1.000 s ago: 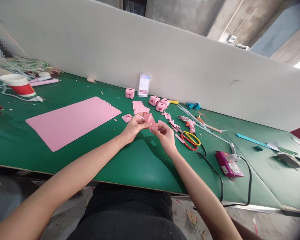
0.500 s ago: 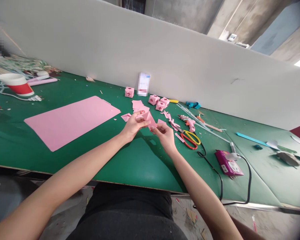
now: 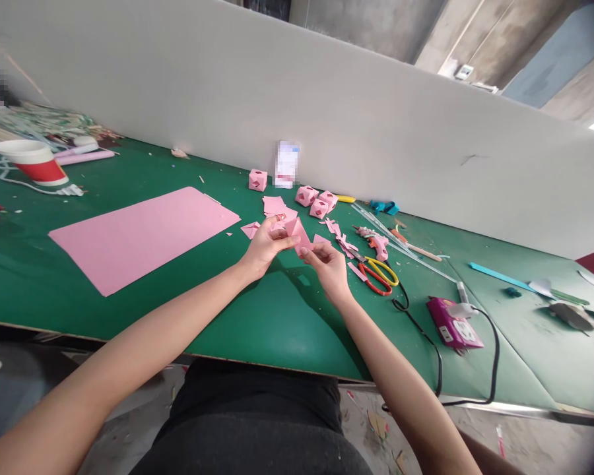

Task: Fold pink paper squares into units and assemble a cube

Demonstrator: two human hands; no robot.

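Observation:
A small folded piece of pink paper [image 3: 298,232] is held up between both hands, above the green table [image 3: 277,330]. My left hand [image 3: 264,251] pinches its left side, the thumb in front. On its lower right edge, the fingertips of my right hand [image 3: 325,264] are closed. Behind my hands lie several pink paper squares [image 3: 273,205] and a folded pink piece [image 3: 250,229]. Farther back are pink paper cubes with dark diamond-shaped openings [image 3: 307,195]. Pink offcuts [image 3: 340,235] lie just beyond my right hand.
Scissors [image 3: 379,274] with red and yellow handles and a pink glue gun [image 3: 375,243] lie right. A magenta power strip [image 3: 453,323] has a black cord. Large pink sheets [image 3: 146,237] lie left, near a paper cup [image 3: 34,161]. A phone [image 3: 287,163] leans on the grey partition [image 3: 376,125].
The view has shifted slightly. Both hands keep their grip on the folded pink paper, with hardly any visible movement.

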